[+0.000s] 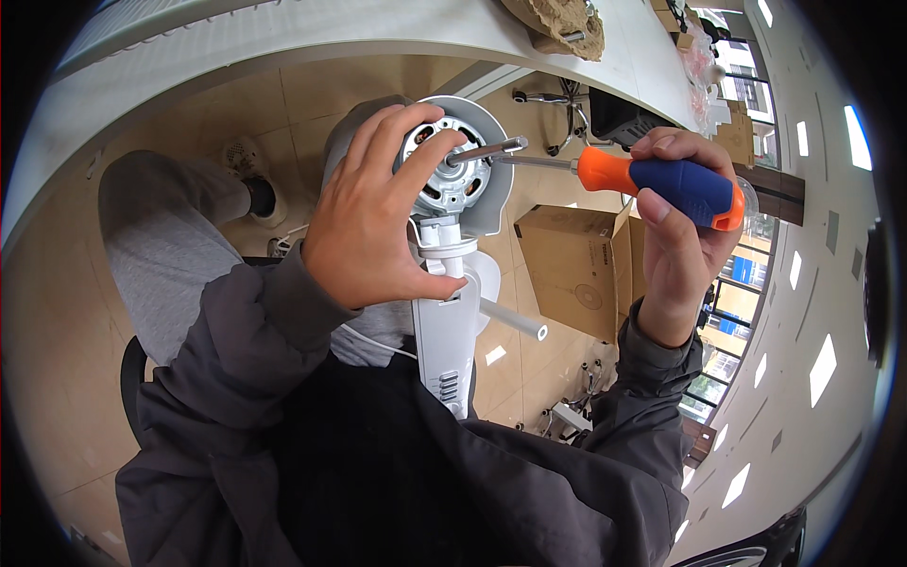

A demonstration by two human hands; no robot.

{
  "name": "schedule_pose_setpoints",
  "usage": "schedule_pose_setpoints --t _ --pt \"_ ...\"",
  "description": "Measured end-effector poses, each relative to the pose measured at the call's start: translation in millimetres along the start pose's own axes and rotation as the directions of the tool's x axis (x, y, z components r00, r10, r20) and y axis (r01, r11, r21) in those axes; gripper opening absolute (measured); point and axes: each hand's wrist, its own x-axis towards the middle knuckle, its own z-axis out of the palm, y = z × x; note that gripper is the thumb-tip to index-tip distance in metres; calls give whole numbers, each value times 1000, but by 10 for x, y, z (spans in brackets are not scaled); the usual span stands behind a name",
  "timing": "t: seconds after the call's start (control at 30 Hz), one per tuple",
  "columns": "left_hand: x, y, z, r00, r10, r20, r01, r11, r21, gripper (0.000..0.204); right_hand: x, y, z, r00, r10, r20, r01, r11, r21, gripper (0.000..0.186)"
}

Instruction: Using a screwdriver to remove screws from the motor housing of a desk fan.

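Observation:
My left hand (373, 213) grips a white fan motor unit (452, 274), fingers wrapped over the bare metal motor (453, 170) with its shaft sticking out to the right. My right hand (675, 231) holds a screwdriver (661, 184) with an orange and blue handle. Its metal shank points left and its tip reaches the motor face just below the shaft. The white neck of the fan runs down toward my dark jacket.
An open cardboard box (572, 269) stands on the tiled floor behind the fan. A long white table (378, 33) curves across the top, with crumpled brown paper (557, 24) on it. An office chair base (557, 104) sits beyond. My grey-trousered leg (165, 246) stretches left.

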Motion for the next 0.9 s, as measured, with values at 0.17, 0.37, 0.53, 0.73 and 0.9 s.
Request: schedule_pose_setpoints --t 0.17,0.37,0.53,0.73,0.9 --pt "1 -4 5 1000 6 1 -6 1000 0 102 -34 -22 -8 1000 4 3 -4 1000 -5 40" --pt "-6 8 -2 1000 -11 0 11 1000 6 101 -35 -93 22 1000 18 25 -14 989 -150 45" --pt "-3 4 6 1000 -6 -1 6 1000 -6 101 -4 -140 35 999 1 51 9 984 -177 45" --pt "-5 6 -6 1000 19 -8 -18 999 30 107 216 -138 118 981 -176 78 187 965 -186 64" --pt "-12 1 -10 1000 6 -8 -6 1000 14 105 348 -241 126 966 -201 162 249 890 -382 55"
